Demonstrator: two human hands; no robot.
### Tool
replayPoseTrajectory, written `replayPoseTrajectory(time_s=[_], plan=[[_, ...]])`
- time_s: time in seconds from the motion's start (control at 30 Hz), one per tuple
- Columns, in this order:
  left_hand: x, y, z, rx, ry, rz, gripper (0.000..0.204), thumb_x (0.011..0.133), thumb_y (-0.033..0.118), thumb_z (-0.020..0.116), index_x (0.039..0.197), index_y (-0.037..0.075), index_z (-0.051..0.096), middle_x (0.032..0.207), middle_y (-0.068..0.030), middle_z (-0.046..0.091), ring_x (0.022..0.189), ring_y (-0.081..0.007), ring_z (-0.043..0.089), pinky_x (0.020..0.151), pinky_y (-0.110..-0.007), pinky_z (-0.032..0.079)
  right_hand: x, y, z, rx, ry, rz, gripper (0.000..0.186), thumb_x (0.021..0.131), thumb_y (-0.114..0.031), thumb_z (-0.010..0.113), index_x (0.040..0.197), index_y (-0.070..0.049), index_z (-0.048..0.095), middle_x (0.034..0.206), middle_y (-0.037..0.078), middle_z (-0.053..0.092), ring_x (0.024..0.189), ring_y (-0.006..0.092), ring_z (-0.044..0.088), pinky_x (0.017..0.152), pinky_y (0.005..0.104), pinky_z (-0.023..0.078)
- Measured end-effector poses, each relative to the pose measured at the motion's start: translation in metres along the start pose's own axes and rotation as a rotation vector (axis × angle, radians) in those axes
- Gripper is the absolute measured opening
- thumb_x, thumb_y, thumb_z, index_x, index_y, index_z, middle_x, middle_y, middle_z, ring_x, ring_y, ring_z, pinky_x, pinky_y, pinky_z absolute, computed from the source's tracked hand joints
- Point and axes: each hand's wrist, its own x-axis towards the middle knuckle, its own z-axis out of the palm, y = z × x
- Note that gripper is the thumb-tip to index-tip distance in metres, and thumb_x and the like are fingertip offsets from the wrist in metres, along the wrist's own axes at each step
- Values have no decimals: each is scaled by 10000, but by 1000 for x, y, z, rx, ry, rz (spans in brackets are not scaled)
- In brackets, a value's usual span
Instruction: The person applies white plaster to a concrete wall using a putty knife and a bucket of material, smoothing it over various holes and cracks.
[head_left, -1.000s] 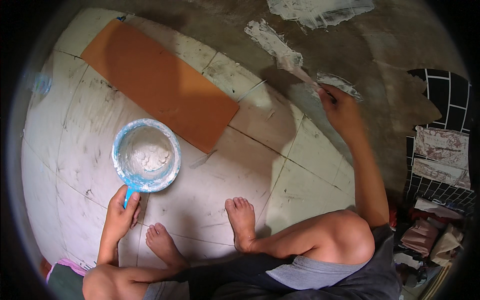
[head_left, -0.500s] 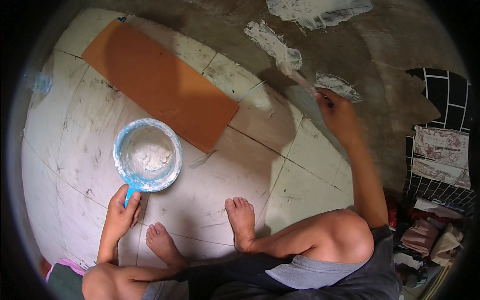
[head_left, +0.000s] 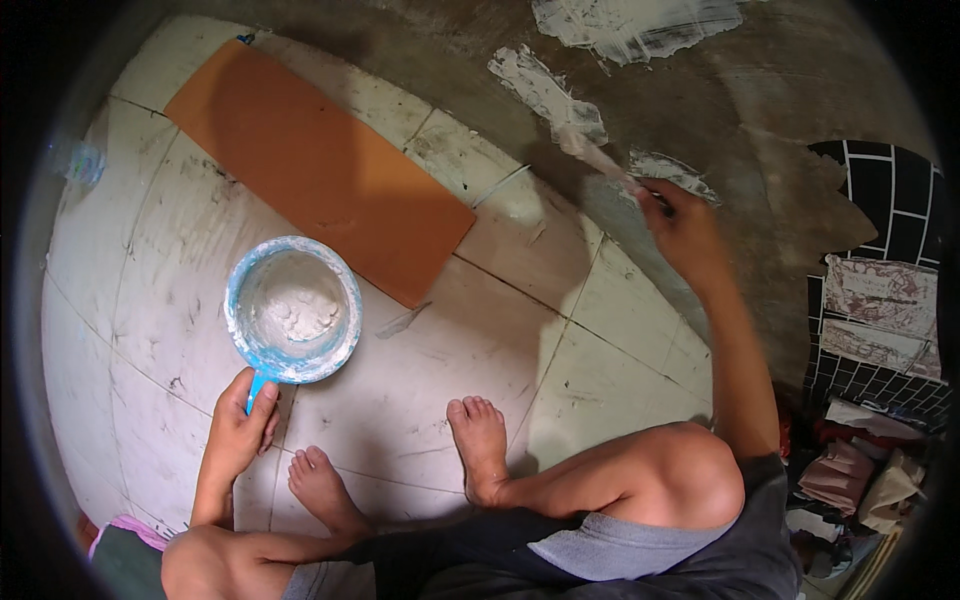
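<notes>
My left hand (head_left: 240, 425) grips the short handle of a blue plastic dipper (head_left: 240, 340), its rim and inside smeared white. White putty (head_left: 303, 308) lies in the bottom of the dipper, which is held above the tiled floor. My right hand (head_left: 678, 222) is closed around the handle of a putty knife (head_left: 603, 163), reaching out to the grey wall at the upper right. The blade end meets the lower end of a white putty streak (head_left: 545, 88) on the wall. Another white patch (head_left: 672, 172) shows just behind the knife and hand.
An orange-brown board (head_left: 320, 170) lies on the stained white tile floor (head_left: 420, 360) ahead. A larger putty patch (head_left: 640, 25) is higher on the wall (head_left: 770, 90). Black brick-pattern covering (head_left: 890, 195) and a pile of cloths and bags (head_left: 850, 475) are at right. A clear plastic bottle (head_left: 82, 163) sits far left.
My right hand and the putty knife have shifted slightly right and down along the wall streak. The dipper stays almost where it was in my left hand.
</notes>
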Motion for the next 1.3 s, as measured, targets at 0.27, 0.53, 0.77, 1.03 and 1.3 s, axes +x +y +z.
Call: replayPoseTrajectory(time_s=[0.27,0.53,0.77,1.03,1.3], plan=[[-1,6,1,-5,19,5,278,1072,325,537,1049,49,541,572,20,450,417,-57,374,400,-242,307,19,28,-11,-91,90,-3,286,964,-262,676,1140,-44,734,915,226,732,783,316,733,738,392,560],[-2,6,-1,-11,9,12,289,1070,328,540,1095,41,554,574,19,461,417,-57,386,405,-236,315,8,-10,15,-61,-20,-62,260,968,-235,658,1134,-45,725,914,237,719,818,374,721,737,425,560],[-1,5,-5,-26,13,7,281,1073,317,537,1110,40,553,584,18,469,420,-58,389,404,-233,314,16,-3,-10,-257,81,-80,265,968,-245,652,1116,-38,725,902,248,709,826,391,713,733,438,555],[2,1,-8,-11,-17,22,312,1073,344,532,1178,50,546,594,31,436,435,-61,385,403,-238,326,27,-52,-10,-209,-109,-12,304,993,-284,623,1131,-31,719,915,228,726,823,361,716,752,425,551],[-7,-1,-12,-31,19,-1,281,1077,302,529,1167,37,547,620,31,447,454,-58,389,419,-240,337,23,-38,-37,-159,-69,-13,282,1007,-269,626,1125,-26,707,824,156,711,736,223,684,692,347,529]])
